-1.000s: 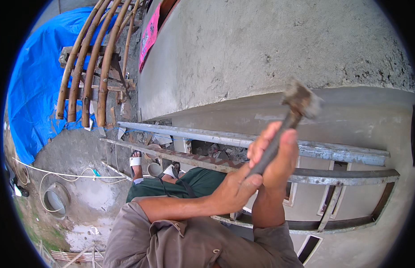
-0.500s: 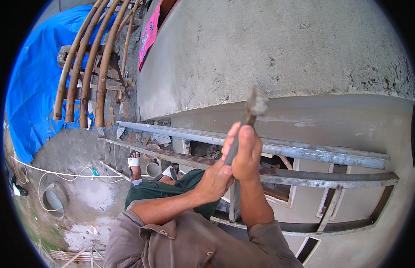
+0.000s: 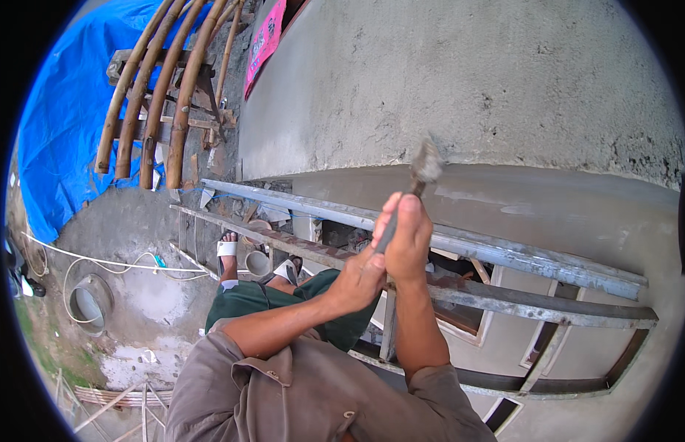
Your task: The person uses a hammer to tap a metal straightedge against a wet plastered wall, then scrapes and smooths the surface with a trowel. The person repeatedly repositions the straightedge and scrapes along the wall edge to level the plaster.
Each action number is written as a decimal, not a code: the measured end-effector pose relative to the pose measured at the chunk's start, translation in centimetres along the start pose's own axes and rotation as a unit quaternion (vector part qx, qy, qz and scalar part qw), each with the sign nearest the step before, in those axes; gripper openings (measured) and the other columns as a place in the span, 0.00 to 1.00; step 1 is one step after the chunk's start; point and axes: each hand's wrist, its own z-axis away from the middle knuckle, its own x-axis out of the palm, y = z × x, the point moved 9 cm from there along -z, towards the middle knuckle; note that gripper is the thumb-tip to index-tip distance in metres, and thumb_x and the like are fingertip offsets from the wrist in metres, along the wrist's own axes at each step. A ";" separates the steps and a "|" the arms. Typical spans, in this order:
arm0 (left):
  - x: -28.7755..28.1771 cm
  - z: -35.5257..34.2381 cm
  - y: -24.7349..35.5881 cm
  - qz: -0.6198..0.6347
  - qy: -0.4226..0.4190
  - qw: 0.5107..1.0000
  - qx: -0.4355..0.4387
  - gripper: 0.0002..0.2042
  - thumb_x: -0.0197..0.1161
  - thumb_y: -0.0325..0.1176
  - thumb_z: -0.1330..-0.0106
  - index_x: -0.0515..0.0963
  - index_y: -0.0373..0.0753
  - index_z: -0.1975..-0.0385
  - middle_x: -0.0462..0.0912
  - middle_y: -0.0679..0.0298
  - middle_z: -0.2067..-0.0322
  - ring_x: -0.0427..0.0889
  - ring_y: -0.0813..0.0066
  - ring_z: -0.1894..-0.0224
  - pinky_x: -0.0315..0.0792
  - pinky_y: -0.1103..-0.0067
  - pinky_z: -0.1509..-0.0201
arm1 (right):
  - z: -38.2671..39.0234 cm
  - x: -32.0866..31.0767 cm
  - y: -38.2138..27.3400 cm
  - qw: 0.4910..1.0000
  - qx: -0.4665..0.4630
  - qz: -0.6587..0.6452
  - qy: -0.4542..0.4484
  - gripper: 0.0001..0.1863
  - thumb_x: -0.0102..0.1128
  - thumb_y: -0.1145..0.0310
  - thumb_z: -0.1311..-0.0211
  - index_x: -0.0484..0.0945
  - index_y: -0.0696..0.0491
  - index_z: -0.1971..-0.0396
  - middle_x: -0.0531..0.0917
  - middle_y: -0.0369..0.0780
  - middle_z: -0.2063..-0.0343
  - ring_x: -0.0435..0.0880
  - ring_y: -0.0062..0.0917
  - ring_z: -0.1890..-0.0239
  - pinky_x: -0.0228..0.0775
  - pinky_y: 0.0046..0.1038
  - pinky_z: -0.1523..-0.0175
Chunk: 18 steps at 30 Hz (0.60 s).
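A dark-handled tool (image 3: pixel 426 166), its head pale, crusted and blurred, is held out in front of the plastered surface (image 3: pixel 504 88), its head near that surface's lower edge. My right hand (image 3: pixel 405 236) is closed round the upper part of the handle, below the head. Just lower, my left hand (image 3: pixel 357 283) is closed on the same handle, against my right wrist; the handle's lower end is hidden by my hands. Under and beyond my arms run a metal ladder-like frame (image 3: pixel 541 312) and a long pale metal beam (image 3: pixel 504 257).
Bamboo poles (image 3: pixel 182 125) rest on a wooden support beside a blue tarp (image 3: pixel 51 147). A pink sheet (image 3: pixel 261 48) hangs at the top. A round container (image 3: pixel 88 309), pale hoses and my sandalled feet (image 3: pixel 227 250) show below at left.
Since a second ago both my hands and the tool have swung leftward, closer in line with my body. In the last half second the view has shifted slightly; the grip stays the same.
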 end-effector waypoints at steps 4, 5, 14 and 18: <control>-0.8 1.5 0.3 0.002 0.021 0.999 0.035 0.24 0.39 0.49 0.26 0.66 0.32 0.48 0.68 0.66 0.85 0.68 0.78 0.83 0.64 0.77 0.78 | 0.1 1.9 0.0 1.000 -0.017 -0.001 -0.003 0.25 0.36 0.48 0.27 0.67 0.54 0.73 0.68 0.34 0.86 0.68 0.16 0.86 0.64 0.21 0.81; -0.3 1.8 1.0 0.010 0.041 0.994 0.105 0.22 0.39 0.50 0.25 0.68 0.34 0.56 0.67 0.67 0.87 0.67 0.79 0.85 0.63 0.78 0.80 | 1.2 1.4 -0.4 0.999 -0.041 -0.018 0.001 0.24 0.36 0.48 0.27 0.67 0.54 0.73 0.68 0.34 0.86 0.68 0.16 0.86 0.64 0.21 0.81; -2.5 1.9 -2.8 0.021 0.057 0.998 0.006 0.25 0.32 0.54 0.25 0.66 0.37 0.68 0.65 0.67 0.89 0.65 0.80 0.91 0.60 0.81 0.88 | 0.7 3.7 4.0 1.000 0.002 0.001 -0.024 0.24 0.37 0.50 0.27 0.68 0.56 0.73 0.68 0.35 0.88 0.68 0.18 0.87 0.62 0.21 0.81; -3.7 0.5 -5.0 -0.008 0.043 0.999 0.023 0.26 0.31 0.55 0.26 0.67 0.36 0.65 0.66 0.67 0.89 0.65 0.81 0.90 0.60 0.81 0.86 | -0.2 3.5 5.8 0.996 -0.009 0.085 -0.028 0.23 0.38 0.52 0.27 0.68 0.56 0.72 0.69 0.36 0.88 0.68 0.18 0.87 0.62 0.22 0.81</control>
